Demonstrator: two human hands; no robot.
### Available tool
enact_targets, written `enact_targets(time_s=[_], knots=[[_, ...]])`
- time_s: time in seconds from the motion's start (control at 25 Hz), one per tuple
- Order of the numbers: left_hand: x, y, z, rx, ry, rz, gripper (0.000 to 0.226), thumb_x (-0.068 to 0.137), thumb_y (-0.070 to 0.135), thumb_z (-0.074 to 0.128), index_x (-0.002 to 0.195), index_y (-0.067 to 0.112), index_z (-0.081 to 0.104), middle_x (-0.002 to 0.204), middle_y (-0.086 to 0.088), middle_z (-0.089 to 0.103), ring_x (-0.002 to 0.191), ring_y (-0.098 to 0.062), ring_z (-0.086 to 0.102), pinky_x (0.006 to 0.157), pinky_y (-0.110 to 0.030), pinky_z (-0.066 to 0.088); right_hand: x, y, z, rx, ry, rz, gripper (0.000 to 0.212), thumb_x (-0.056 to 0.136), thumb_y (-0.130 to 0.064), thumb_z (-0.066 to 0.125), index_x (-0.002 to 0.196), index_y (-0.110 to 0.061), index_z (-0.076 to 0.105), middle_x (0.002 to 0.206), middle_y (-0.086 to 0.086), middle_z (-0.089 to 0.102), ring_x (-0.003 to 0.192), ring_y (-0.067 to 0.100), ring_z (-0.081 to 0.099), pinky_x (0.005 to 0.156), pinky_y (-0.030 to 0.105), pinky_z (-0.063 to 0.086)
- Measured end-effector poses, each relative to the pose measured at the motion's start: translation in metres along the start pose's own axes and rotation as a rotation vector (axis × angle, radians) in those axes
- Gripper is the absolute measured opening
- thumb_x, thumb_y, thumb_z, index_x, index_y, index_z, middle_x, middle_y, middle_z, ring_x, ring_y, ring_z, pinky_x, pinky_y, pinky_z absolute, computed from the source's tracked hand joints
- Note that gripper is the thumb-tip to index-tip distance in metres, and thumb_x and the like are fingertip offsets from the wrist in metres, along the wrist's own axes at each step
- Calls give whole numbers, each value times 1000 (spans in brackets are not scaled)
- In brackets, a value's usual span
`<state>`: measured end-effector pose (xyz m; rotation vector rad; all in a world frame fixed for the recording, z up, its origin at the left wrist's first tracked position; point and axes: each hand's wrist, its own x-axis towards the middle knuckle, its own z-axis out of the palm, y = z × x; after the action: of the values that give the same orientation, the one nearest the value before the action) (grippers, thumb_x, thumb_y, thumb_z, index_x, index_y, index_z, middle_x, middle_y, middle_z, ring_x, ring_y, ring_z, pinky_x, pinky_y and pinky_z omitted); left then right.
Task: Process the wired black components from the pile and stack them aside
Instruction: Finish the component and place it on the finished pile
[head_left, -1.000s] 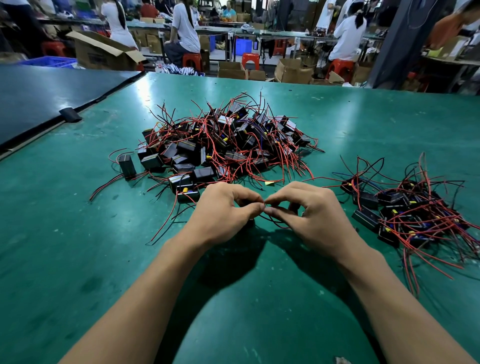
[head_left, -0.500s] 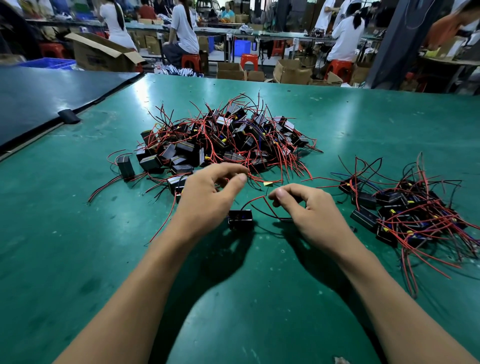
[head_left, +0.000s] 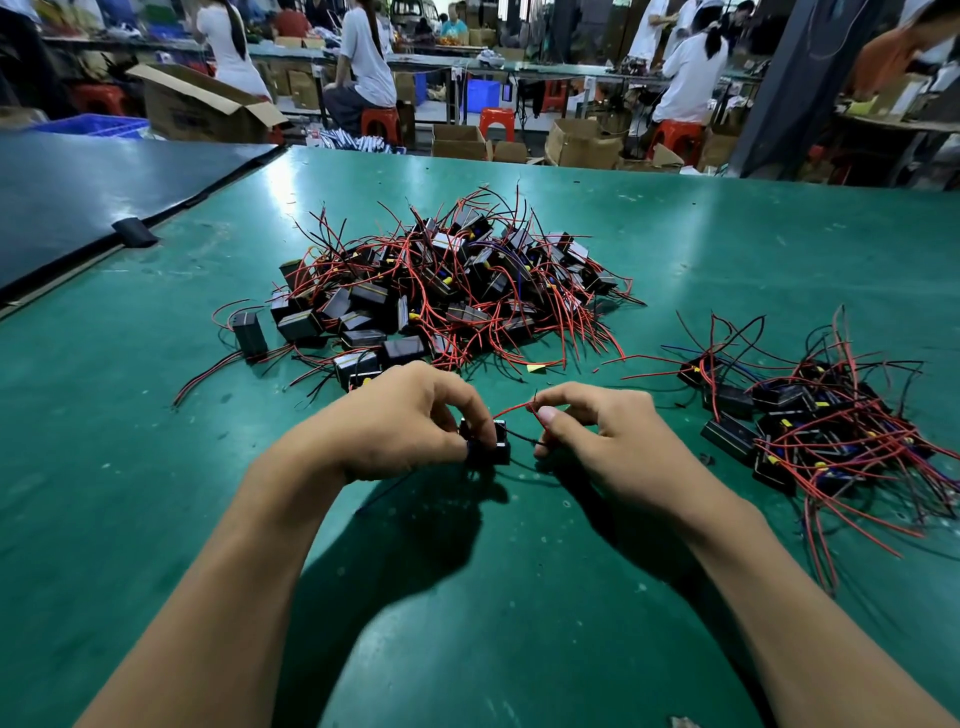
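At far left a dark tabletop (head_left: 104, 192) abuts the green table (head_left: 156, 467), and a strip of black tape (head_left: 134, 232) sits on the seam. The pile (head_left: 447, 291) of small black boxes tangled in red and black leads lies mid-table, beyond the hands. One box (head_left: 249, 332) stands upright, apart at the pile's left edge.

The left hand (head_left: 410, 421) curls over a black component (head_left: 491, 444) and grips it between thumb and fingertips, low on the table just in front of the pile. It is a glossy black box, mostly covered, so I cannot tell its long axis. Its leads leave the right side: a red wire (head_left: 511, 410) arcs upward and a black wire (head_left: 522, 439) runs lower, both lying left to right. The right hand (head_left: 608, 441), just beside it, pinches the red wire between thumb and forefinger.

Bare green surface spreads on the near side and to the left. At right, near the table's edge, lies the set-aside heap (head_left: 810, 431), with its wires trailing toward the person.
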<state>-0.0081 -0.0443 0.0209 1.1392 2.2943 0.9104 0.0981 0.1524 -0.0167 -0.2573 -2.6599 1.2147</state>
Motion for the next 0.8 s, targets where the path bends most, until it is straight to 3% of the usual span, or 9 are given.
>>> enact_targets(time_s=[0.12,0.2,0.32,0.4,0.48,0.64,0.72,0.8], knots=[[1,2,2,-2,17,70,15,78,19,81,81,34,79,93,5,68,77,-10,61,65,-17,47,-1,-2,1,11,-3,12,20,101,-29,56,89,-44,61,71,-9,74,88,7,70,105,53,42],[3,4,5,-27,62,92,8,78,25,81,84,29,80,92,5,68,80,-15,61,72,-27,50,-2,-4,1,-18,15,4,18,101,-28,56,92,-42,63,75,-9,73,86,4,68,105,52,41],[6,4,9,-79,147,105,10,79,31,79,86,23,80,90,-1,70,83,-29,62,78,-42,51,-1,-6,-1,-147,69,-23,19,102,-28,53,108,-32,71,95,-17,69,106,9,61,108,48,36],[7,2,12,-105,188,99,9,81,33,77,85,25,78,86,-12,69,74,-28,61,71,-33,51,0,-7,0,-159,90,-23,22,104,-27,50,112,-28,71,94,-21,65,108,12,60,107,47,35],[8,-1,14,-132,227,70,5,82,34,76,82,29,76,79,-12,69,64,-14,56,60,-23,45,0,-5,4,-151,99,-21,23,105,-25,47,111,-27,69,93,-16,68,101,12,62,104,46,38],[13,-2,24,-142,314,89,2,83,30,76,83,29,76,72,-6,71,61,-12,56,59,-26,45,4,4,10,-29,228,-7,22,105,-25,46,104,-23,68,63,-21,54,66,-6,54,71,15,38],[15,-1,31,-115,343,124,2,83,29,76,83,27,77,71,-7,69,57,-13,54,58,-25,44,5,5,11,6,253,-16,24,105,-28,46,106,-20,69,74,-20,59,73,-8,54,68,9,37],[16,0,35,-98,381,158,2,82,26,77,84,26,77,68,-3,68,52,-4,47,53,-15,39,6,7,12,6,255,-39,24,104,-30,48,111,-19,68,94,-11,65,88,-1,57,79,15,40]])
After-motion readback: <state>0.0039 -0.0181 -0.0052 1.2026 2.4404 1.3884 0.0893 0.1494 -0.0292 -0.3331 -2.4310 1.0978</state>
